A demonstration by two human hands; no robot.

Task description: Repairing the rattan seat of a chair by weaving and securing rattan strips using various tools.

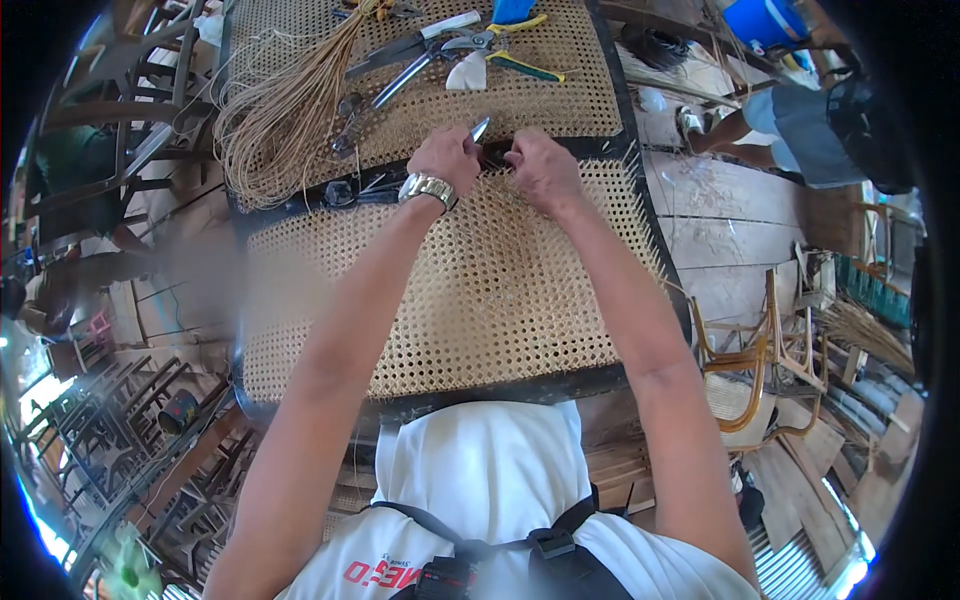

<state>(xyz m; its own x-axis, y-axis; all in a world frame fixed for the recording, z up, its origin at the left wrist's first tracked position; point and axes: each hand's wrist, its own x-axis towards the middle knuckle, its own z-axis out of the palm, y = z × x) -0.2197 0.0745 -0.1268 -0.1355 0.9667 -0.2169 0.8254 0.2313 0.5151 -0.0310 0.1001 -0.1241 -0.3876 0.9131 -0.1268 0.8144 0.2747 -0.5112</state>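
A cane webbing panel [480,290] in a dark frame [640,225] lies in front of me, its woven cane open with small holes. My left hand [443,165], with a metal watch [428,190] on the wrist, is closed at the dark middle bar. A pointed metal blade [481,129], seemingly a small knife's, sticks out past its fingers; the handle is hidden. Just right of it, my right hand [545,172] has its fingers pinched together at the same bar. What they pinch is too small to make out. Loose cane ends [635,205] stick out along the panel's right edge.
On the far panel lie a bundle of cane strands [285,110], yellow-handled pruning shears [490,40], a saw [395,50] and a metal tool [403,80]. Another person [800,130] stands at the far right. Chair frames [750,370] stand at right, wooden furniture parts [95,440] at left.
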